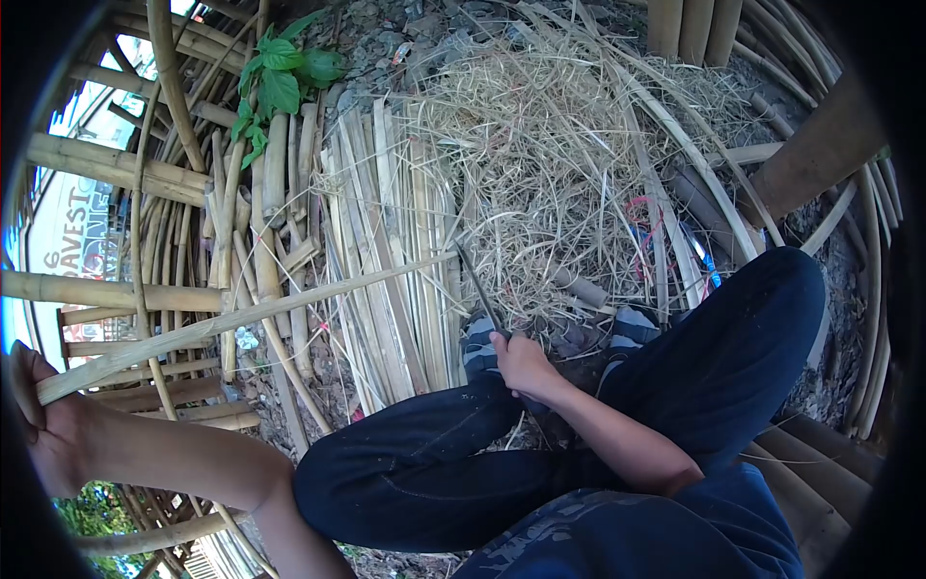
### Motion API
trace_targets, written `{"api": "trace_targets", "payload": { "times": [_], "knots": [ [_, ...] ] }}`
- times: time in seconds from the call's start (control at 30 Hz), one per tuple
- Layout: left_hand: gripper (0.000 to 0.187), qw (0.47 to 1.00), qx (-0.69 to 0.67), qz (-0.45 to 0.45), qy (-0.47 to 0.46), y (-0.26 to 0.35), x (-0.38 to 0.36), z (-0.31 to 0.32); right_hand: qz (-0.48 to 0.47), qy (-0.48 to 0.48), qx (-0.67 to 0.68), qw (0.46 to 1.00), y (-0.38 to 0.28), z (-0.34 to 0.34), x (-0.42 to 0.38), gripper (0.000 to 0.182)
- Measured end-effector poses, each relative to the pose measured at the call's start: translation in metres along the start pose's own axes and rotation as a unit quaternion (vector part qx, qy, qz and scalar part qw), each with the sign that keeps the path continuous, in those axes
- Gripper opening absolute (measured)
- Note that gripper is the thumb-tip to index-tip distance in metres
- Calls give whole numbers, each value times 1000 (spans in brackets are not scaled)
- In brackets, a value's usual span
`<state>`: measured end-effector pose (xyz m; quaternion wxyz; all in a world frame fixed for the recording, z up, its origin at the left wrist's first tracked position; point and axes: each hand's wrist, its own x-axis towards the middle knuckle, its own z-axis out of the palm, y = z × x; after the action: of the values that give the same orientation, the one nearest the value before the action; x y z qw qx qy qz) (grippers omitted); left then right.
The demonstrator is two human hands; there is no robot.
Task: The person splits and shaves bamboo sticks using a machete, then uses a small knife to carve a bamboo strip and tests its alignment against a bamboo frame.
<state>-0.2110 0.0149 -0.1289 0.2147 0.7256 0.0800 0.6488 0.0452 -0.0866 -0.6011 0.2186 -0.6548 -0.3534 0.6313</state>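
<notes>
At the far left edge, my left hand [56,425] is closed around one end of a long, pale bamboo strip [251,314]. The strip slants up to the right across the view, its other end overlapping the tip of a knife [479,289]. My right hand [529,369] grips that knife between my knees, with the thin dark blade pointing up and away from me. The handle is hidden inside my fingers. Beneath the strip, a bundle of split bamboo strips [386,261] lies lengthwise on the ground.
A heap of bamboo shavings [540,154] spreads in front of my shoes [482,352]. Bamboo poles form a rack [125,169] on the left, near a leafy plant [280,77]. A thick post [820,154] stands at right. Long curved strips [685,145] cross the shavings.
</notes>
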Motion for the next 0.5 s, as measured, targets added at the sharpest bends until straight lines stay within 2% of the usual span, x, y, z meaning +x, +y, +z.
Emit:
{"api": "trace_targets", "payload": {
  "times": [0.1, 0.2, 0.23, 0.3, 0.33, 0.4, 0.5],
  "knots": [
    [34, 1000, 23, 6, 15, -2, 4, -9, 8, 5, 21, 1000, 0, 6, -13, 53],
    [32, 991, 89, 57, 79, -2, 3, -18, 10, 0, 29, 1000, 4, 8, -12, 51],
    [31, 998, 46, 21, 49, -1, 3, -14, 8, 1, 31, 999, 4, 8, -13, 51],
    [28, 998, -36, -53, -10, 3, 1, -7, -72, 33, -24, 997, 4, 7, -16, 51],
    [27, 992, -75, -92, -38, 6, -1, -4, -72, 31, -24, 997, -1, 5, -20, 51],
    [26, 983, -113, -128, -67, 11, -3, -11, -104, 41, -51, 992, -18, -4, -32, 51],
    [23, 993, -81, -87, 0, 13, -5, -25, -107, 44, -33, 993, -28, -9, -41, 53]
  ]
}}
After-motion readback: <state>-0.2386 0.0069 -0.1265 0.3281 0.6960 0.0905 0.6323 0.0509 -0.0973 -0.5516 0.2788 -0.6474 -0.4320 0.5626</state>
